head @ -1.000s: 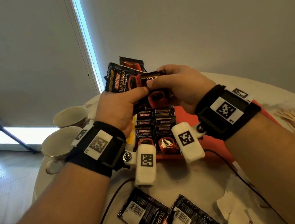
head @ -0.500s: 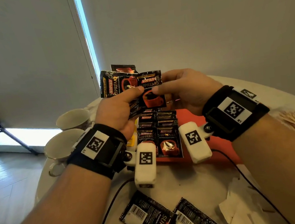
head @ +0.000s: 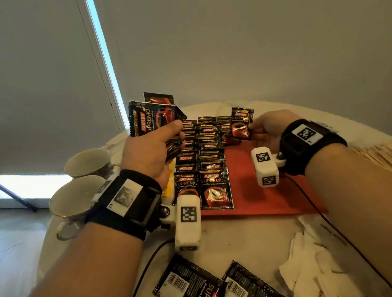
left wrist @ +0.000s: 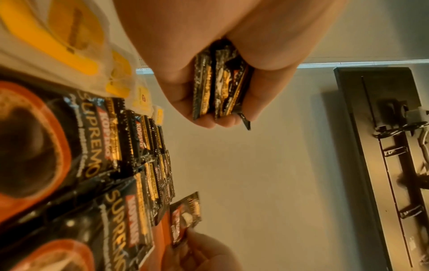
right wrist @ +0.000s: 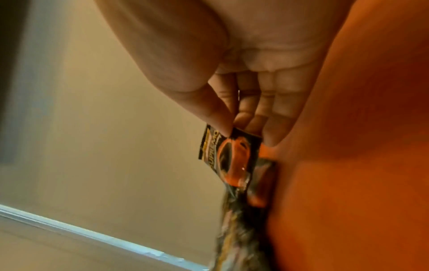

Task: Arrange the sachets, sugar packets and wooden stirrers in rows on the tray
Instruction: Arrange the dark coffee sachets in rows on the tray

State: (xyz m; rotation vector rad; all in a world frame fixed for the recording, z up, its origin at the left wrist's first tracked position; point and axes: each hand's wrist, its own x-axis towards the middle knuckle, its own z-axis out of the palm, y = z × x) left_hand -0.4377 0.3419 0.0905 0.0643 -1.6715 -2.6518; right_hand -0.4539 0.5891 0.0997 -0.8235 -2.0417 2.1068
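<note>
- We pinch one sachet (head: pixel 242 125) in the right hand (head: pixel 268 130) and lay it overlapping the third row on the tray (head: pixel 250 178).
- The left hand (head: pixel 151 153) grip clasps the spare stack (head: pixel 151 116).

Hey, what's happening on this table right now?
A person is laying coffee sachets in rows on a red tray. The left hand grips a bunch of sachets above the tray. The right hand pinches a single sachet over the third row, which is barely begun. Two full rows already lie there. Wooden stirrers and white sugar packets still wait off the tray.
</note>
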